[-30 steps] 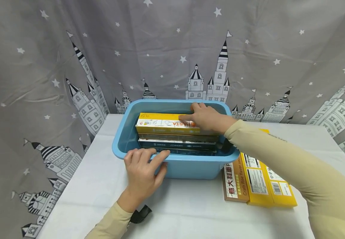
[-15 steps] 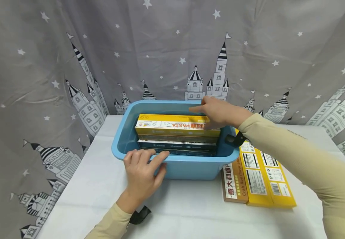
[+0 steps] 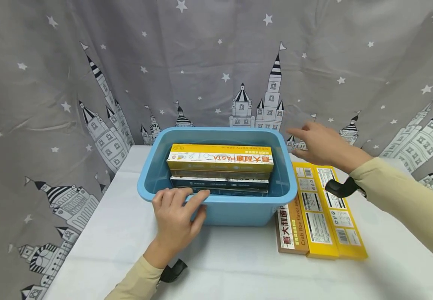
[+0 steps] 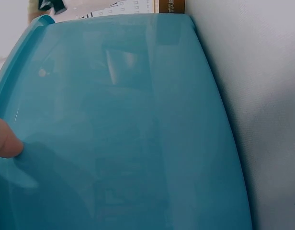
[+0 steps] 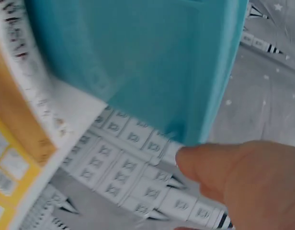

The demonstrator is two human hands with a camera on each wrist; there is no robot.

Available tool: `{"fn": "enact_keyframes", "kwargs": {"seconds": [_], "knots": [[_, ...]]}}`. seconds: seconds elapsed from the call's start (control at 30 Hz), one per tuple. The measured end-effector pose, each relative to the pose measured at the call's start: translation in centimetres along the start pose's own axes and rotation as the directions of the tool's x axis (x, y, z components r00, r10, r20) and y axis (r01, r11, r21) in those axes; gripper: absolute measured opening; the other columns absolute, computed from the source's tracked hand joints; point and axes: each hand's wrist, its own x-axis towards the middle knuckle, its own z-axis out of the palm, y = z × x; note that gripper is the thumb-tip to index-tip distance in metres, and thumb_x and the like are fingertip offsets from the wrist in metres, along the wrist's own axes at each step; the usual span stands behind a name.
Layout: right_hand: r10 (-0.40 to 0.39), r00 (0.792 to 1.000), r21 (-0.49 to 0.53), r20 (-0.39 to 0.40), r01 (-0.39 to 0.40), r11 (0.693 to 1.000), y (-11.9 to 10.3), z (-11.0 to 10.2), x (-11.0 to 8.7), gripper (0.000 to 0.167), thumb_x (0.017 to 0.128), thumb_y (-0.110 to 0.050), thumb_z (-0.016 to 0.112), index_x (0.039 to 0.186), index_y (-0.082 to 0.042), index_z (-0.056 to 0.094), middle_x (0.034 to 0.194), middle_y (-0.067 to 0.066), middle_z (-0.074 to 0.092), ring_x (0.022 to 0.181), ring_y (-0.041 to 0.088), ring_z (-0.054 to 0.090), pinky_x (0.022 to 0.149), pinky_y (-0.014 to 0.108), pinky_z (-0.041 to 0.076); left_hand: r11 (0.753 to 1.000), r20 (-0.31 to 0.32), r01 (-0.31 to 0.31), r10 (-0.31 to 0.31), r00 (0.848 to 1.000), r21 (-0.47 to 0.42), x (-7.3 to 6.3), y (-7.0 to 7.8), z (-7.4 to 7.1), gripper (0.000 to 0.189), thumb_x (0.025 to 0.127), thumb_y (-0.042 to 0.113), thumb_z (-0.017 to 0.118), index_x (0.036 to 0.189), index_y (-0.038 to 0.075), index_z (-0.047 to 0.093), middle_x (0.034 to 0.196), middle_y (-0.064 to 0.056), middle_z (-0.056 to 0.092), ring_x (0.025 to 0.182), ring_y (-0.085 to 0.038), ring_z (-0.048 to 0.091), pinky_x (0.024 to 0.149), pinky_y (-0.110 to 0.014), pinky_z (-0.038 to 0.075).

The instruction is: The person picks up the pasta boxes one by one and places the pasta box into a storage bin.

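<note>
My left hand grips the near rim of a blue plastic bin, fingers over the edge and thumb against the outer wall. In the left wrist view, the thumb touches that wall. Several long pasta boxes stand on edge inside the bin: a yellow pasta box at the back, with brown and dark blue boxes in front. Off the bin's right rim, my right hand hovers with fingers extended, holding nothing. Beneath it lie two yellow pasta boxes and a brown crab roe pasta box.
A white cloth covers the table. Behind it hangs a grey curtain printed with castles and stars. The three loose boxes lie side by side against the bin's right end. Black straps sit at both wrists.
My right hand has come off the yellow box inside the bin and moved right, out past the rim, above the loose boxes. The left hand keeps its hold on the bin.
</note>
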Motion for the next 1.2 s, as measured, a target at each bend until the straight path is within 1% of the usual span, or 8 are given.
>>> {"fn": "enact_keyframes", "kwargs": {"seconds": [0.2, 0.33, 0.43, 0.6, 0.67, 0.83, 0.97, 1.2], "knots": [[0.134, 0.991, 0.011, 0.017, -0.135, 0.991, 2.3, 2.3, -3.0, 0.065, 0.093, -0.033, 0.068, 0.15, -0.007, 0.049, 0.13, 0.033, 0.056, 0.106, 0.046, 0.06, 0.079, 0.058, 0.054, 1.0, -0.005, -0.006, 0.006, 1.0, -0.003, 0.0, -0.1, 0.0, 0.021, 0.094, 0.019, 0.056, 0.102, 0.018, 0.075, 0.085, -0.011, 0.062, 0.08, -0.029, 0.051, 0.085, -0.051, 0.028], [0.194, 0.98, 0.027, 0.042, -0.195, 0.98, 3.4, 4.0, -5.0, 0.07, 0.092, -0.032, 0.07, 0.15, -0.002, 0.047, 0.133, 0.038, 0.053, 0.112, 0.054, 0.058, 0.083, 0.064, 0.054, 1.0, -0.006, -0.005, 0.005, 1.0, 0.0, -0.1, -0.1, 0.0, 0.021, 0.094, 0.019, 0.056, 0.101, 0.018, 0.075, 0.085, -0.01, 0.062, 0.08, -0.029, 0.051, 0.085, -0.051, 0.028], [0.244, 0.967, 0.045, 0.077, -0.248, 0.968, 3.8, 5.4, -6.5, 0.073, 0.092, -0.033, 0.071, 0.151, -0.001, 0.044, 0.136, 0.041, 0.049, 0.114, 0.058, 0.056, 0.086, 0.068, 0.052, 1.0, -0.006, -0.004, 0.004, 1.0, -0.001, -0.1, -0.1, 0.1, 0.021, 0.094, 0.019, 0.056, 0.102, 0.018, 0.075, 0.086, -0.011, 0.062, 0.08, -0.029, 0.051, 0.085, -0.051, 0.028], [0.313, 0.941, 0.081, 0.132, -0.325, 0.942, 4.2, 8.0, -8.8, 0.078, 0.091, -0.039, 0.07, 0.152, 0.0, 0.042, 0.136, 0.044, 0.046, 0.113, 0.06, 0.054, 0.085, 0.07, 0.051, 1.0, 0.002, -0.004, 0.004, 1.0, -0.001, 0.0, -0.1, 0.0, 0.021, 0.095, 0.02, 0.055, 0.102, 0.018, 0.075, 0.087, -0.011, 0.062, 0.08, -0.029, 0.051, 0.085, -0.051, 0.028], [0.33, 0.932, 0.102, 0.149, -0.347, 0.932, 4.3, 9.1, -9.9, 0.079, 0.091, -0.041, 0.069, 0.152, 0.001, 0.041, 0.136, 0.045, 0.045, 0.113, 0.061, 0.053, 0.084, 0.07, 0.051, 1.0, 0.006, -0.003, 0.003, 1.0, -0.001, 0.0, 0.0, 0.0, 0.021, 0.096, 0.02, 0.055, 0.103, 0.017, 0.075, 0.087, -0.011, 0.062, 0.08, -0.029, 0.051, 0.085, -0.051, 0.028], [0.381, 0.901, 0.16, 0.206, -0.415, 0.895, 4.6, 11.6, -12.3, 0.085, 0.091, -0.049, 0.067, 0.152, 0.003, 0.038, 0.139, 0.048, 0.038, 0.117, 0.065, 0.048, 0.084, 0.073, 0.049, 1.0, 0.013, 0.0, 0.0, 1.0, 0.002, 0.0, -0.1, 0.0, 0.021, 0.096, 0.02, 0.055, 0.103, 0.017, 0.075, 0.087, -0.012, 0.062, 0.08, -0.029, 0.05, 0.085, -0.051, 0.028], [0.412, 0.881, 0.176, 0.23, -0.454, 0.873, 4.6, 13.3, -13.5, 0.087, 0.092, -0.052, 0.065, 0.153, 0.002, 0.036, 0.142, 0.049, 0.032, 0.12, 0.068, 0.043, 0.088, 0.076, 0.045, 1.0, 0.013, 0.004, -0.004, 1.0, 0.002, 0.0, -0.1, 0.0, 0.022, 0.095, 0.019, 0.055, 0.103, 0.018, 0.075, 0.087, -0.012, 0.062, 0.08, -0.029, 0.051, 0.085, -0.051, 0.028], [0.422, 0.882, 0.177, 0.211, -0.459, 0.871, 4.1, 15.0, -14.7, 0.088, 0.094, -0.054, 0.062, 0.155, 0.002, 0.033, 0.145, 0.05, 0.027, 0.123, 0.072, 0.039, 0.089, 0.079, 0.042, 1.0, 0.015, 0.004, -0.004, 1.0, 0.001, 0.0, 0.0, 0.0, 0.022, 0.095, 0.019, 0.054, 0.103, 0.018, 0.075, 0.086, -0.011, 0.062, 0.081, -0.029, 0.051, 0.085, -0.051, 0.028]]}}
